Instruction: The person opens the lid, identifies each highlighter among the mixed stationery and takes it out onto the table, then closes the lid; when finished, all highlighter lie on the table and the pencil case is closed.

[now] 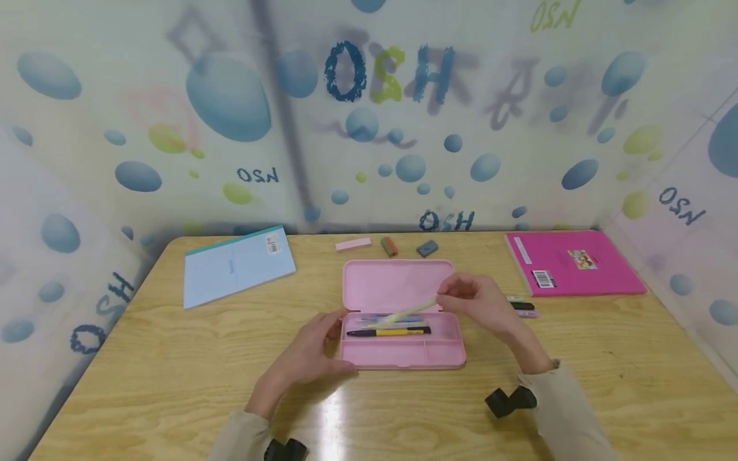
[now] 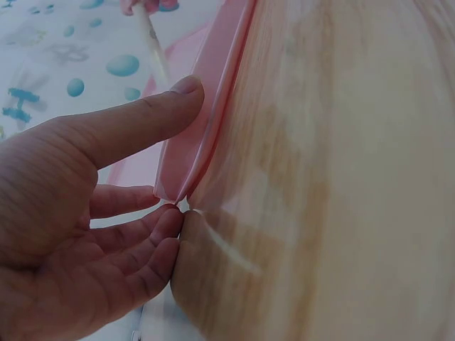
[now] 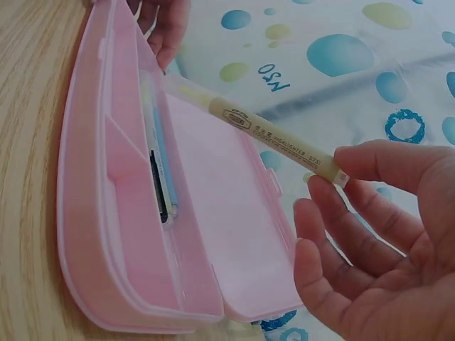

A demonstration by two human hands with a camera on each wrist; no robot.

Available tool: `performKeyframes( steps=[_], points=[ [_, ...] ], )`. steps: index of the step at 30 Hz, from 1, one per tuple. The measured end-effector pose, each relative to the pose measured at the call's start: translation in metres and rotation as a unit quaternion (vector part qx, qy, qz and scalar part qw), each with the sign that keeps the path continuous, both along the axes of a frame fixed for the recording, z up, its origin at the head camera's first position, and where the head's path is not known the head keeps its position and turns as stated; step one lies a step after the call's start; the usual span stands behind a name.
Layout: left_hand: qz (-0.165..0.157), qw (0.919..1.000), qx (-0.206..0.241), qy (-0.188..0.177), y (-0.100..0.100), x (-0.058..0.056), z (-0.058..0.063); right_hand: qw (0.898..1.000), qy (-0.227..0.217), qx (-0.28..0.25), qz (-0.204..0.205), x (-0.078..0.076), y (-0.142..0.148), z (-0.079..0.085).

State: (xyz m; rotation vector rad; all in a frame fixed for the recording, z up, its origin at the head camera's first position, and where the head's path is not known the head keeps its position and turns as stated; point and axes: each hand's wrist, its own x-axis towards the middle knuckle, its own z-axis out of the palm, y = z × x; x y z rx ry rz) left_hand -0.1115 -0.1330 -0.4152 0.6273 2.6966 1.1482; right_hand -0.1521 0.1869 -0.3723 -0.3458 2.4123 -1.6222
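Note:
An opened pink pencil case (image 1: 385,353) lies on the table with its lid (image 1: 398,282) folded back. My left hand (image 1: 311,351) holds its left end, the thumb at the front corner and the fingers round the back one. Over the case my right hand (image 1: 481,304) pinches a pale yellow highlighter (image 3: 274,136) by one end, between thumb and fingertip. The highlighter slants down to the left over the long rear compartment. In that compartment lie a black-and-yellow pen (image 1: 398,332) and several slim pens, one of them light blue (image 3: 165,160). Two smaller compartments run along the front.
Behind the case sit a pink block (image 1: 353,244), an orange-and-green eraser or sharpener (image 1: 389,246) and a blue-grey eraser (image 1: 427,248). A light blue notebook (image 1: 239,269) lies at left, a magenta notebook (image 1: 559,266) at right. Several pens (image 1: 521,306) lie beyond my right wrist.

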Motion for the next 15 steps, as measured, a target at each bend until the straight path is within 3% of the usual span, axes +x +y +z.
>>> performKeyframes(
  steps=[15],
  points=[
    [0.007, 1.0000, 0.000, -0.005, 0.0008, 0.0004, 0.0009, 0.995, 0.024, -0.081, -0.056, -0.0028, 0.0086, 0.0051]
  ],
)
